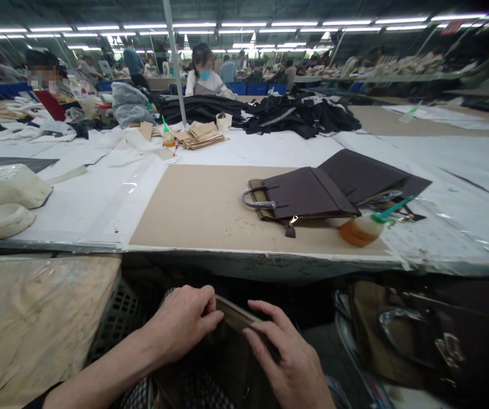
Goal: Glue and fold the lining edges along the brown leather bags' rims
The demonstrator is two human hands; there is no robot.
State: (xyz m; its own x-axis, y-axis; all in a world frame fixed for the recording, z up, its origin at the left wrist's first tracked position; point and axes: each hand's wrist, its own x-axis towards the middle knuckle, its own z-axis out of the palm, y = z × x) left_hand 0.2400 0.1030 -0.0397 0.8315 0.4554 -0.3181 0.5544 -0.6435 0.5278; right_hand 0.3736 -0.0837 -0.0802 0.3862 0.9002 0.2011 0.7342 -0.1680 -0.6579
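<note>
In my lap, below the table edge, lies a dark brown bag (233, 363) with a lighter strip along its upper edge. My left hand (185, 318) is closed, pinching that edge between thumb and curled fingers. On the other side, my right hand (289, 355) holds the same edge with thumb and index finger, its other fingers bent loosely. Shadow hides much of the bag's lower part. On the table, ahead and to the right, a dark brown handbag (299, 193) lies flat with its wrapped handle toward the left.
A squeeze bottle of amber liquid (359, 232) stands near the table's front edge. Left are a shallow bowl (3, 221) and a plastic-wrapped block (9, 187). More handbags (402, 341) sit low at right. Across the table, a person (208, 79) stands behind dark material (299, 113).
</note>
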